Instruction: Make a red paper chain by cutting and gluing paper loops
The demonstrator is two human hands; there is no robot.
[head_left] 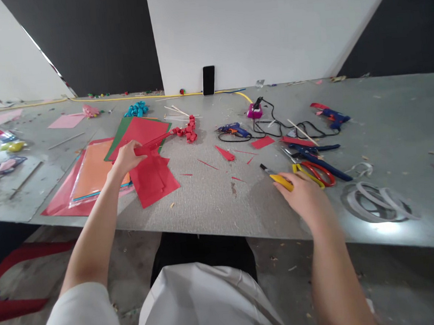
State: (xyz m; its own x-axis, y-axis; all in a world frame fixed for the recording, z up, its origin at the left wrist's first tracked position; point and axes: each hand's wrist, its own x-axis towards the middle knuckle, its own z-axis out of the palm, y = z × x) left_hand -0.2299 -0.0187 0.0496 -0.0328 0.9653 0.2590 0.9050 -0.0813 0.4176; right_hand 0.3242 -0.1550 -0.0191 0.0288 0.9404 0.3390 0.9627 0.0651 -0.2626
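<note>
My right hand is closed around a yellow utility knife, its dark tip pointing to the far left just above the table. Scissors with red and yellow handles lie beside that hand. Over the paper stack at the left, my left hand pinches a folded strip of red paper. Red paper sheets lie under and in front of it. Curled red paper pieces sit just beyond the strip's far end. Part of the left fingers is hidden behind the hand.
Two glue guns with black cords lie toward the back, near a pink socket block. Blue-handled pliers and a white ribbon coil are at the right. A phone leans on the wall. Red scraps lie mid-table.
</note>
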